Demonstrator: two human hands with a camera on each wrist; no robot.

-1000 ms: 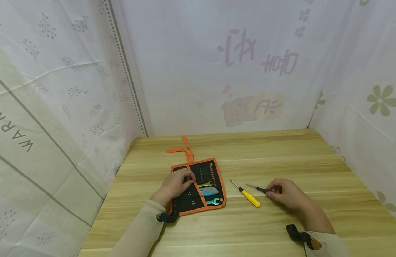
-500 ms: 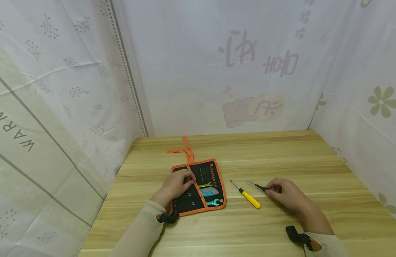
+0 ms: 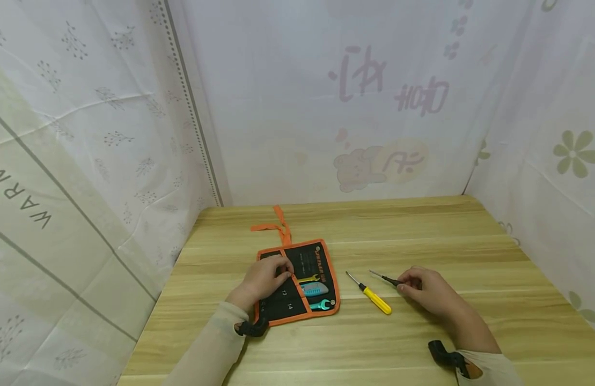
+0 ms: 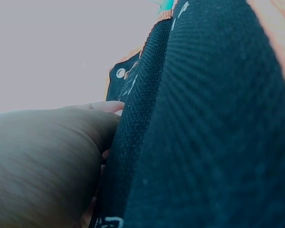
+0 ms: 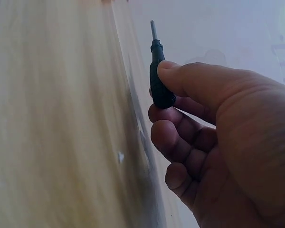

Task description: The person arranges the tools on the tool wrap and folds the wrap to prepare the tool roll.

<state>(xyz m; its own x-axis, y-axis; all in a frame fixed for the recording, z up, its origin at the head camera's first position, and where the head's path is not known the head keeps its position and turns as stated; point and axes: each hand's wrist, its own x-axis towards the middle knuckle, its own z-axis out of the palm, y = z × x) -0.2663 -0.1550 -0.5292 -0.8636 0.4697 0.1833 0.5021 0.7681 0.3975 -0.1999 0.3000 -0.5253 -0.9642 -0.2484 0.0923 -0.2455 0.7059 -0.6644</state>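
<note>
On the table lies a black tool pouch (image 3: 297, 252) with orange trim. My left hand (image 3: 264, 276) rests over it and pinches the orange edge of a pocket; in the left wrist view the black fabric (image 4: 204, 123) hides most of the fingers. From the pockets show a yellow wrench (image 3: 309, 278), a light blue utility knife (image 3: 315, 288) and a green wrench (image 3: 320, 304). My right hand (image 3: 428, 289) pinches a small screwdriver (image 5: 157, 78) by its black handle between thumb and forefinger, its shaft aimed at the pouch. A yellow-handled screwdriver (image 3: 376, 299) lies between pouch and right hand.
Orange ties (image 3: 284, 228) stretch from the pouch toward the back of the wooden table (image 3: 398, 230). Patterned white curtains (image 3: 297, 107) hang behind the table and on both sides. A black wrist mount (image 3: 444, 355) sits on the right forearm.
The small screwdriver's tip has risen slightly in my right hand. My left hand keeps its place on the pouch, and the other tools have not moved.
</note>
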